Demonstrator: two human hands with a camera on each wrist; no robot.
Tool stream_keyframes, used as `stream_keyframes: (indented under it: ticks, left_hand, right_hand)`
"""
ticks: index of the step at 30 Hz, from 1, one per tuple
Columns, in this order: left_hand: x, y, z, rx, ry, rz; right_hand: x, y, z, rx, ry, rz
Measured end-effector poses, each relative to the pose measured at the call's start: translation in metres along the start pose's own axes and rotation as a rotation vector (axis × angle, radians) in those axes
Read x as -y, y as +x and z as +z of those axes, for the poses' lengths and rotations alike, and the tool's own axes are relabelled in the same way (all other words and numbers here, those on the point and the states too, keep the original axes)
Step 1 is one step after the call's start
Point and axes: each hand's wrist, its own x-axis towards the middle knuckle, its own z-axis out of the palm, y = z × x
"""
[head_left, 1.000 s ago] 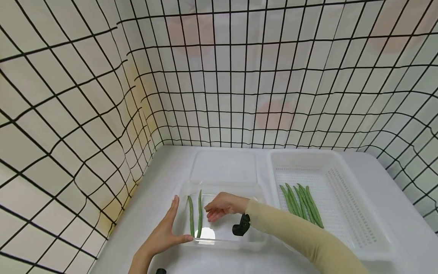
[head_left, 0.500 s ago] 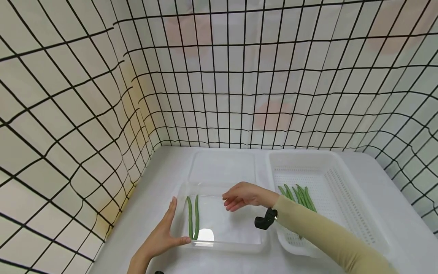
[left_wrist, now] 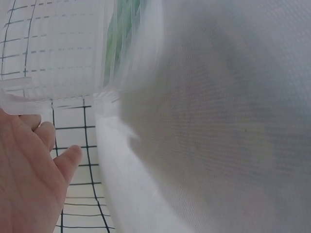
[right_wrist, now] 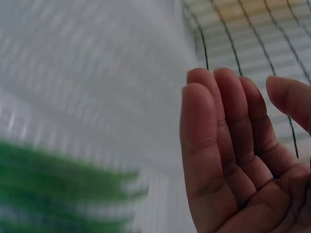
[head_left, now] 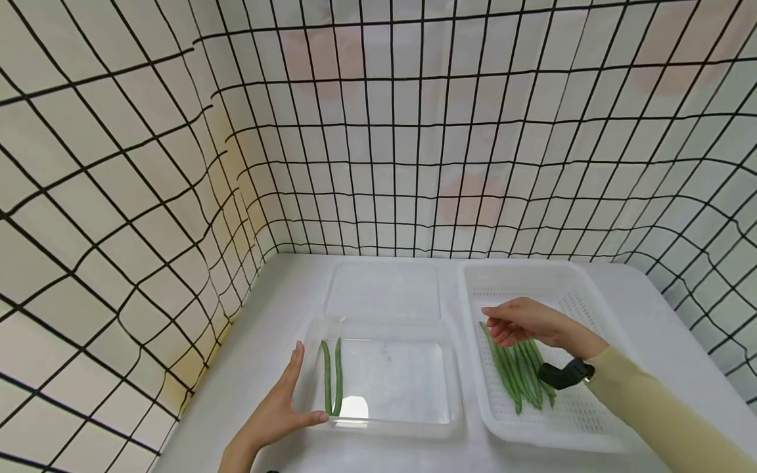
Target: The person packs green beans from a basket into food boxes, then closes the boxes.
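Two green beans [head_left: 338, 378] lie side by side at the left end of a clear plastic container [head_left: 402, 428]. My left hand [head_left: 275, 410] rests against that container's left front corner, thumb and fingers spread along its sides. Over a white perforated basket [head_left: 621, 401] hovers my right hand [head_left: 526, 323], fingers loosely bent and holding nothing. Beneath it, several green beans [head_left: 511, 371] lie in the basket, partly hidden by the hand. The right wrist view shows the palm [right_wrist: 262, 204] bare, with blurred green beans [right_wrist: 58, 189] beside it.
A flat translucent lid [head_left: 383, 289] lies on the white table behind the clear container. The basket stands just to the container's right. Black wire mesh [head_left: 414, 164] rises along the back and both sides, with pale cloth behind it.
My right hand has left the clear container and moved right, over the basket. The right-hand bean in the container has shifted left, closer to the other. My left hand stays at the container.
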Motion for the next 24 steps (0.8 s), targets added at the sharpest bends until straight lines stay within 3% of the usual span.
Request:
stream_keyframes:
  ticks: [4,10,16,24]
  left_hand:
    - [-0.001,0.000,-0.001,0.002,-0.004,-0.002]
    - [-0.003,-0.001,-0.002,0.002,-0.006,-0.001]
    - [-0.003,-0.001,-0.003,0.009,-0.013,-0.009]
    - [-0.001,0.000,-0.001,0.009,-0.013,-0.023]
  right_hand:
    - [-0.030,-0.018,-0.033,-0.107,-0.094,0.060]
    - [-0.068,-0.032,-0.059,-0.211,-0.079,0.202]
    - [-0.087,-0.034,-0.066,-0.239,-0.088,0.245]
    - [-0.097,-0.027,-0.057,-0.243,-0.151,0.281]
